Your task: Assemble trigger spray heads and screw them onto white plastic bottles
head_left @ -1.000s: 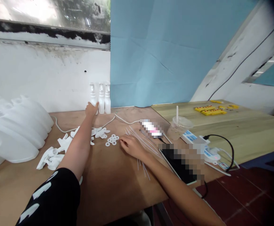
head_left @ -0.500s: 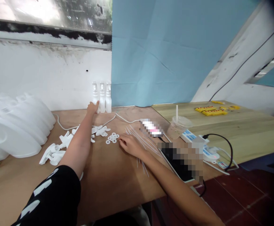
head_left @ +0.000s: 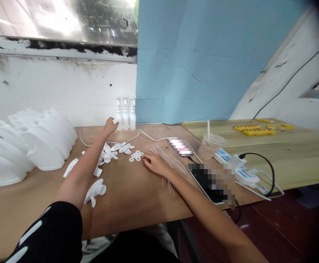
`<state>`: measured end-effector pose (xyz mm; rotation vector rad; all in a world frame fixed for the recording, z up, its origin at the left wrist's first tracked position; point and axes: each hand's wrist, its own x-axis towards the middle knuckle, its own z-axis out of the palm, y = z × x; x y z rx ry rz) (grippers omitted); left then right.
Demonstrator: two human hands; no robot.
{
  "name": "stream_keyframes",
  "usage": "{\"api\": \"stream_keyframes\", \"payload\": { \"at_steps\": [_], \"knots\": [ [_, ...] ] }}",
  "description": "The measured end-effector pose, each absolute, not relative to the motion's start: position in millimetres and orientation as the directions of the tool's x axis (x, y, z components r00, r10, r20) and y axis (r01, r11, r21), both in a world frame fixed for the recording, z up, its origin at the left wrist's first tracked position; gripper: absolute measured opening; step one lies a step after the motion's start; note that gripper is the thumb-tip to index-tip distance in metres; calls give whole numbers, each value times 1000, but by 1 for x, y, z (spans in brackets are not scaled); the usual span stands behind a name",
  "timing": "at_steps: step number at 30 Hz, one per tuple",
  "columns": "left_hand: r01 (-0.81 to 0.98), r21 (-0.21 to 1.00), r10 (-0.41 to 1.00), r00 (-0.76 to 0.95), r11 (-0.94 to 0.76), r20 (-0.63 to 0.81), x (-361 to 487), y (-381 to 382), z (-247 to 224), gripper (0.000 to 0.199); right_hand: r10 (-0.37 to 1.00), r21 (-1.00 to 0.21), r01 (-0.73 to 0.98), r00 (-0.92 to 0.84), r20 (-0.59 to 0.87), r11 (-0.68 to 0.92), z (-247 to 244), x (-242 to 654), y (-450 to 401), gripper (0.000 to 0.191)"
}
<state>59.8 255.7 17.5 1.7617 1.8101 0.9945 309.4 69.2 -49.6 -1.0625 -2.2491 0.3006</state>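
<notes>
- Landmark: washer pile (head_left: 136, 156) — thin flat white rings, some overlapping, on the smooth brown tabletop (head_left: 126, 197).
- Slim bottles (head_left: 125, 119): three, white, narrow-necked, sprayer tops on. Upright in a row beyond the washer pile, slightly left of it, near the wall.
- Trigger heads (head_left: 95, 190): white, angular, hooked. Scattered left of the washer pile; some sit behind the left forearm, so no sure count.
- Big bottles (head_left: 42, 146): smooth milky white, bulging sides. Far left of the washer pile, overlapping each other, cut off at the left edge.
- Tubes (head_left: 171, 160): thin, pale, straight, fanned out right of the washer pile; right hand and forearm cover part.
- Slab with a dark screen (head_left: 203, 179): farther right of the washer pile, partly pixelated, unreadable.
- Left hand (head_left: 111, 126): beyond and left of the washer pile, right by the leftmost slim bottle. Thumb and fingers apart, nothing visible between — can't tell if the thumb touches the bottle.
- Right hand (head_left: 154, 163): just right of the washer pile, loosely curled. Palm side hidden; can't tell whether it holds anything.
</notes>
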Motion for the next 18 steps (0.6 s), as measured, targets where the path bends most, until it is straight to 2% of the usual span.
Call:
{"api": "stream_keyframes", "payload": {
  "at_steps": [5, 7, 8, 13, 16, 18],
  "knots": [
    [716, 633, 950, 142, -293, 278, 36, 143, 28, 33, 713, -415, 582, -532, 457, 700, -54, 304, 68, 29],
    [736, 472, 872, 377, -486, 311, 19, 86, 26, 30, 707, -405, 581, -547, 448, 706, -57, 302, 68, 37],
    [750, 397, 846, 427, -528, 318, 10, 59, 23, 29, 702, -396, 581, -561, 439, 711, -59, 301, 68, 39],
    [808, 212, 819, 470, -549, 328, -26, -37, -6, 28, 666, -332, 577, -641, 382, 746, -64, 294, 68, 43],
    [823, 144, 817, 492, -549, 299, -25, -49, -23, 31, 685, -325, 603, -629, 368, 728, -65, 290, 68, 42],
    [787, 119, 783, 562, -606, 267, -13, -44, -30, 27, 695, -324, 615, -616, 371, 719, -66, 289, 69, 39]
  ]
}}
